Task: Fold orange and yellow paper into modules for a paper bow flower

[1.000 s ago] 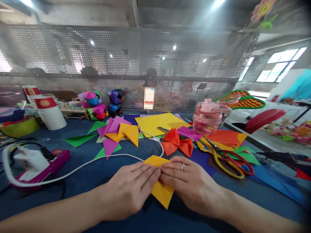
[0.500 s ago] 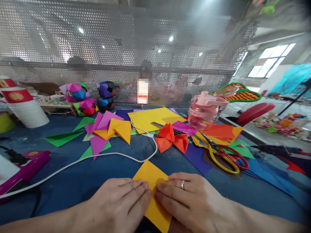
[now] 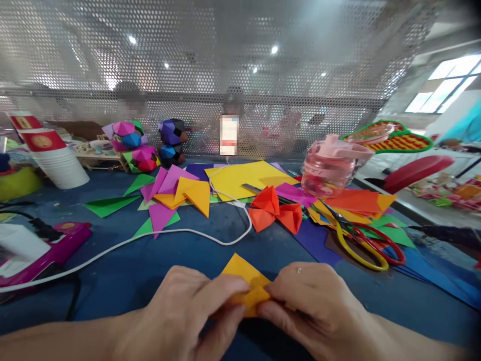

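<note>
A yellow-orange sheet of origami paper (image 3: 240, 268) lies at the front of the blue table, one corner pointing away from me. Its near part is bent up and over toward the middle. My left hand (image 3: 195, 306) pinches the paper's left side between thumb and fingers. On the right side, my right hand (image 3: 311, 301), with a ring on one finger, grips the raised part between thumb and fingertips. Both hands partly cover the paper. Beyond it sits a folded orange-red paper piece (image 3: 276, 210).
A white cable (image 3: 188, 231) crosses the table behind my hands. Scissors (image 3: 361, 245) with yellow and red handles lie on paper sheets at right, near a pink bottle (image 3: 328, 165). At left are a magenta power strip (image 3: 71, 240) and stacked paper cups (image 3: 56, 160).
My hands went from lying flat on the paper to pinching its sides. The paper's near corner has been lifted and folded over. The view has shifted slightly left.
</note>
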A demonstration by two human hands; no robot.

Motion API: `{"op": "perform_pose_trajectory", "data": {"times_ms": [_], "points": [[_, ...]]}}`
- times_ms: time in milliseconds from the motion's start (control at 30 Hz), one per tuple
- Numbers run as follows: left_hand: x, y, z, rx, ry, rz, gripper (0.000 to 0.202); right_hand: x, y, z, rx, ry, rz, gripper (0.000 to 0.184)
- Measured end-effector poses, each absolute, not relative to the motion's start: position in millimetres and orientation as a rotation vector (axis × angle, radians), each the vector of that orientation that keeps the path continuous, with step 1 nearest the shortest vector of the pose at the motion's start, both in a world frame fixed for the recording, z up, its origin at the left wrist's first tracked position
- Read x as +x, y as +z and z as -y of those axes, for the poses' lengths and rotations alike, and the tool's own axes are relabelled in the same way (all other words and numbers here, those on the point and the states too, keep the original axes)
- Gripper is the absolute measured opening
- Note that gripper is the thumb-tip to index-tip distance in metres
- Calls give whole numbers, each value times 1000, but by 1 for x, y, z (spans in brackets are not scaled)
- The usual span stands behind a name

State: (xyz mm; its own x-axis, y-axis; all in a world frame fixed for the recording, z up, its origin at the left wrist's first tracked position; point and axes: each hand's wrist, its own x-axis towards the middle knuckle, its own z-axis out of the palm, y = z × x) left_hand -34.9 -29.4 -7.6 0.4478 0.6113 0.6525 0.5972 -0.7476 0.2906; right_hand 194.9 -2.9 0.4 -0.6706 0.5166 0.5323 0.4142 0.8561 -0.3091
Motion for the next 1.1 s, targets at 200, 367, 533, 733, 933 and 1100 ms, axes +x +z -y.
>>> {"op": "perform_pose_trajectory", "data": {"times_ms": [200,367,533,733,933,1100], "points": [[-36,-4,19,2277,954,-1128,21,188,0,0,-1041,518,2278,29],[-36,-5,18,2211,917,-1151,18,190,1,-2,-1092,427,2304,16],[-36,-3,19,2163,920,-1125,21,192,1,-5,-1010,453,2354,21],[-36,-1,19,2123,892,-1133,25,191,0,-6,-1041,549,2377,18],[-36,-1,18,2133,925,-1113,21,191,-7,-6,-885,586,2414,33],[-38,3,20,2148,941,-1070,19,190,-9,-6,-690,619,2338,15]]}}
